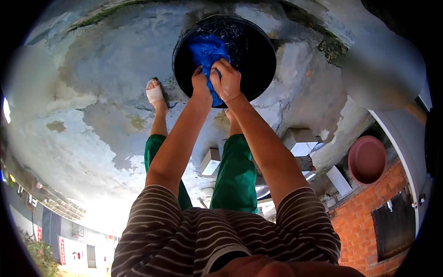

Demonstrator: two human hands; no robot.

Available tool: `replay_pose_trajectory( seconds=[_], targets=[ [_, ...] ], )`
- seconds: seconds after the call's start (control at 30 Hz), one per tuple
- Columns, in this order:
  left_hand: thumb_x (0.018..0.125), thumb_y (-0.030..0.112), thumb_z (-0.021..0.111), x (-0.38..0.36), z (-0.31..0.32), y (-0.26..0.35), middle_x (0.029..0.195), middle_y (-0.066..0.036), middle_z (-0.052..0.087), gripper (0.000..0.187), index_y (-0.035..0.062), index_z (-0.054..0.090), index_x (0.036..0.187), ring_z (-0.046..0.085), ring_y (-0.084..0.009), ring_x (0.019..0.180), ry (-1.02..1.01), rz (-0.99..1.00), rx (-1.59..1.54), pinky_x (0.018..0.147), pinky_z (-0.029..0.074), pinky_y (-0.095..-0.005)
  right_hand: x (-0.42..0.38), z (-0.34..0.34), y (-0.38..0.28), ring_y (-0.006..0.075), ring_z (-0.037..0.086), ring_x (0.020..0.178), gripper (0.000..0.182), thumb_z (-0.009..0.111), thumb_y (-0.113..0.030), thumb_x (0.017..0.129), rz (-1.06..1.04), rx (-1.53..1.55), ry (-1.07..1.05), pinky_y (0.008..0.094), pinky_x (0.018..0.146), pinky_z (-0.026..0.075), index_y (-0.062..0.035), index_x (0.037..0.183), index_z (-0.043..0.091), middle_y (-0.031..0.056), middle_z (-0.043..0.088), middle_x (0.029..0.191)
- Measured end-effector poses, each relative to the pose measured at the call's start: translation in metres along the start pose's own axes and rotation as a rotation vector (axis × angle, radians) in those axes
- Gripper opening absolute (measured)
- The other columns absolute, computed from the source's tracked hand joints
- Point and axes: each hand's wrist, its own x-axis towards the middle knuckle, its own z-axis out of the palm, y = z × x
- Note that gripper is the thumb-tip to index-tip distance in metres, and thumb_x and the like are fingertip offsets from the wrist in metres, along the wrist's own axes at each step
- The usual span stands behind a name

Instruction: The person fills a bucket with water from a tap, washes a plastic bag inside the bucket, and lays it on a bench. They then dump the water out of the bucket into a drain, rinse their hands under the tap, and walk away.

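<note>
A wet-looking bright blue cloth [207, 50] is bunched over a round black tub [271, 60]. My left hand [201, 84] is closed on the cloth's lower left side. Close beside it, my right hand [226, 79] grips the same cloth, its fingers curled and whitish suds on its back. Between the two hands the fabric narrows, and a tail of it hangs down near the tub's near rim. White flecks of foam show inside the tub's far part. The fingertips of my left hand are partly hidden by the fabric.
Cracked, patched concrete [87, 92] surrounds the tub. My sandalled foot [155, 91] stands to its left. Pale blocks [302, 141] lie behind my legs on the right. A pink basin [367, 160] rests by a brick wall [355, 217].
</note>
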Motion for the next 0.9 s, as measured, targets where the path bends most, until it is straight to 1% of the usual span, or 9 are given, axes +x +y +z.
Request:
replay_pose_trajectory(
  seconds=[0.2, 0.3, 0.33, 0.47, 0.53, 0.63, 0.7, 0.73, 0.9],
  targets=[
    [0.081, -0.001, 0.034, -0.004, -0.005, -0.02, 0.088, -0.011, 0.059, 0.031, 0.0029, 0.051, 0.107, 0.059, -0.0205, 0.076, 0.155, 0.111, 0.119, 0.07, 0.051, -0.0318, -0.009, 0.014, 0.061, 0.0318, 0.059, 0.077, 0.022, 0.05, -0.026, 0.083, 0.343, -0.184, 0.082, 0.0394, 0.066, 0.049, -0.0081, 0.083, 0.063, 0.0107, 0.055, 0.091],
    [0.087, 0.011, 0.036, 0.029, -0.034, -0.007, 0.088, -0.011, 0.059, 0.025, 0.0047, 0.053, 0.104, 0.059, -0.0215, 0.074, 0.089, 0.066, 0.159, 0.071, 0.05, -0.0339, -0.014, 0.006, -0.005, 0.0311, 0.056, 0.077, 0.017, 0.049, -0.02, 0.086, 0.229, 0.106, 0.046, 0.0361, 0.068, 0.046, -0.0066, 0.083, 0.058, 0.0119, 0.051, 0.085],
    [0.09, 0.024, 0.036, 0.035, -0.04, 0.004, 0.09, -0.011, 0.06, 0.028, 0.0066, 0.054, 0.102, 0.059, -0.0238, 0.073, -0.204, -0.091, 0.005, 0.072, 0.05, -0.0362, -0.019, 0.006, -0.031, 0.0305, 0.055, 0.077, 0.014, 0.05, -0.018, 0.086, 0.148, 0.235, 0.0, 0.0352, 0.068, 0.045, -0.0064, 0.082, 0.056, 0.0123, 0.049, 0.083],
    [0.094, 0.029, 0.036, 0.042, -0.026, 0.004, 0.096, -0.011, 0.06, 0.031, 0.0074, 0.056, 0.105, 0.058, -0.0233, 0.081, -0.134, -0.161, -0.051, 0.074, 0.049, -0.0363, -0.013, 0.028, -0.004, 0.0342, 0.056, 0.073, 0.011, 0.052, -0.016, 0.085, 0.106, 0.115, 0.067, 0.039, 0.063, 0.046, -0.0069, 0.081, 0.053, 0.0136, 0.051, 0.082],
    [0.094, 0.032, 0.044, 0.061, -0.02, -0.025, 0.1, -0.01, 0.06, 0.036, 0.0034, 0.052, 0.114, 0.056, -0.0203, 0.087, 0.167, 0.161, 0.356, 0.08, 0.047, -0.0321, 0.002, 0.044, 0.076, 0.035, 0.058, 0.073, 0.013, 0.05, -0.021, 0.087, 0.164, -0.201, -0.001, 0.0418, 0.063, 0.049, -0.0091, 0.084, 0.054, 0.0144, 0.056, 0.085],
    [0.091, 0.025, 0.052, 0.034, 0.014, -0.005, 0.109, -0.012, 0.058, 0.037, 0.0053, 0.047, 0.123, 0.055, -0.0216, 0.092, 0.144, 0.067, 0.338, 0.083, 0.046, -0.0318, 0.033, 0.034, 0.149, 0.0347, 0.06, 0.07, 0.016, 0.048, -0.025, 0.089, 0.188, -0.579, 0.048, 0.0449, 0.058, 0.05, -0.0118, 0.086, 0.056, 0.0125, 0.057, 0.09],
    [0.088, 0.012, 0.056, 0.059, 0.004, -0.003, 0.117, -0.014, 0.054, 0.049, 0.0118, 0.038, 0.134, 0.056, -0.0219, 0.095, 0.079, 0.523, 0.593, 0.082, 0.046, -0.0316, 0.043, 0.019, 0.155, 0.0342, 0.059, 0.08, 0.018, 0.048, -0.029, 0.089, 0.408, -0.587, 0.05, 0.0456, 0.066, 0.05, -0.0134, 0.091, 0.056, 0.0118, 0.055, 0.096],
    [0.084, 0.001, 0.055, 0.07, -0.001, 0.006, 0.127, -0.017, 0.046, 0.062, 0.0169, 0.031, 0.139, 0.055, -0.0268, 0.103, 0.126, 0.555, 0.721, 0.088, 0.044, -0.0318, 0.046, 0.015, 0.159, 0.0331, 0.058, 0.086, 0.02, 0.048, -0.031, 0.09, 0.478, -0.555, 0.044, 0.045, 0.071, 0.05, -0.0141, 0.096, 0.057, 0.0111, 0.055, 0.098],
    [0.087, 0.006, 0.046, 0.125, -0.019, -0.015, 0.14, -0.02, 0.031, 0.054, 0.0163, 0.035, 0.138, 0.031, -0.0359, 0.129, 0.184, 0.536, 1.828, 0.107, 0.027, -0.0428, 0.025, 0.055, 0.153, 0.0359, 0.043, 0.115, 0.04, 0.052, -0.035, 0.088, 0.24, -0.408, 0.062, 0.0506, 0.094, 0.036, -0.0239, 0.126, 0.047, 0.0113, 0.046, 0.124]
  ],
)
